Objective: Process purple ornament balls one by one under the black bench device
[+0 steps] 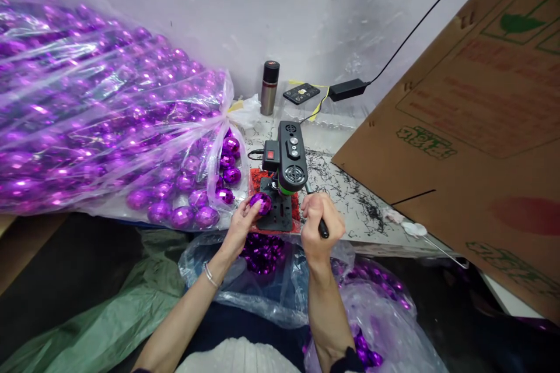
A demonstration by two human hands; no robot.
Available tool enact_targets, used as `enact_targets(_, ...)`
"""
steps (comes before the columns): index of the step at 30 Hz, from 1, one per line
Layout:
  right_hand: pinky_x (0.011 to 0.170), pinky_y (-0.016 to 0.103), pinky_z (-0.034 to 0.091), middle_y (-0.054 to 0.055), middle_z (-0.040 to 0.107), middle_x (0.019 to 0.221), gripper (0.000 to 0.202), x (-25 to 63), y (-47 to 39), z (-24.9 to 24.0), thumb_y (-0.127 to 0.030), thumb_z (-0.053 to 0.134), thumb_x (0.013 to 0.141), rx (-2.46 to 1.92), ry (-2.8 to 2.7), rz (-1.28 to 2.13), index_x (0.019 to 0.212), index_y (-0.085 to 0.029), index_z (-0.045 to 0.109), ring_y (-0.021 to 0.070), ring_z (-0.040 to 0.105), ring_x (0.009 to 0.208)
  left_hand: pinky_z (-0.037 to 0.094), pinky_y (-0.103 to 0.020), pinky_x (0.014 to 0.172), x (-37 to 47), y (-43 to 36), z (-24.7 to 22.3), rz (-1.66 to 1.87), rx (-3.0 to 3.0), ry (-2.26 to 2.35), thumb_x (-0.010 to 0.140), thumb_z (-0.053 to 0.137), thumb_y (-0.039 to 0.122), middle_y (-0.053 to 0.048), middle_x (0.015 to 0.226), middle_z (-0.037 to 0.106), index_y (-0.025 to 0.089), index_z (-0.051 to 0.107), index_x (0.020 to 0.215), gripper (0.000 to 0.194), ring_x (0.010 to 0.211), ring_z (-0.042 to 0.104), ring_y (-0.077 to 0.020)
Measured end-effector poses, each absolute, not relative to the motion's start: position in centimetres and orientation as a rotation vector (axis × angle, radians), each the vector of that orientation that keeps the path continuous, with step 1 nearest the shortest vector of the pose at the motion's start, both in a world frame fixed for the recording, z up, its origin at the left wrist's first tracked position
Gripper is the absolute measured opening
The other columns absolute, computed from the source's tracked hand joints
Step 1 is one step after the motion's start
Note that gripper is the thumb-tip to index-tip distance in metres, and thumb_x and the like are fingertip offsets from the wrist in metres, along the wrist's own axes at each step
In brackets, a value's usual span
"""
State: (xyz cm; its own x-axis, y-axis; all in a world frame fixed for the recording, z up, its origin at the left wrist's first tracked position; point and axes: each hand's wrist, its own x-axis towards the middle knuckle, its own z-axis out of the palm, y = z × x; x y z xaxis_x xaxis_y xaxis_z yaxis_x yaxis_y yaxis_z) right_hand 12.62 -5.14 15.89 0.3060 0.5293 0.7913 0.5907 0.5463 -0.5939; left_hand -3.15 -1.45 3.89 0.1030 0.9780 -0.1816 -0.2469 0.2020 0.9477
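Note:
Between the fingers of my left hand is a shiny purple faceted ball, at the left side of the black base plate of a small press machine. My right hand is closed around the black lever handle at the machine's right side. Under the machine lies a red mat. Several more purple balls sit in the mouth of a clear plastic bag just left of the machine.
A large bag of purple balls fills the left. Behind stand a metal flask, a phone and a power adapter. A big cardboard box leans at right. Open plastic bags with purple balls hang below the table edge.

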Motion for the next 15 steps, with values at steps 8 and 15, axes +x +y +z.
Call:
enact_targets(8, 0.063, 0.028, 0.046, -0.003, 0.06, 0.071, 0.031, 12.8, -5.6, 15.4, -0.015, 0.051, 0.107, -1.088, -1.39, -0.087, 0.078, -0.024, 0.054, 0.012, 0.059, 0.065, 0.057, -0.052, 0.11, -1.4, -0.3, 2.3, 1.157, 1.607, 1.355, 0.087, 0.089, 0.048, -0.013, 0.127, 0.081, 0.023, 0.071, 0.133, 0.055, 0.119, 0.076, -0.0328)
enact_targets(15, 0.063, 0.03, 0.049, -0.001, 0.064, 0.072, 0.029, 12.8, -5.7, 15.4, -0.013, 0.05, 0.106, -1.1, -1.386, -0.108, 0.081, -0.024, 0.06, 0.0136, 0.062, 0.066, 0.057, -0.051, 0.111, -0.2, -0.2, 2.7, 1.146, 1.902, 1.316, 0.09, 0.089, 0.047, -0.012, 0.128, 0.079, 0.023, 0.069, 0.133, 0.053, 0.122, 0.075, -0.033)
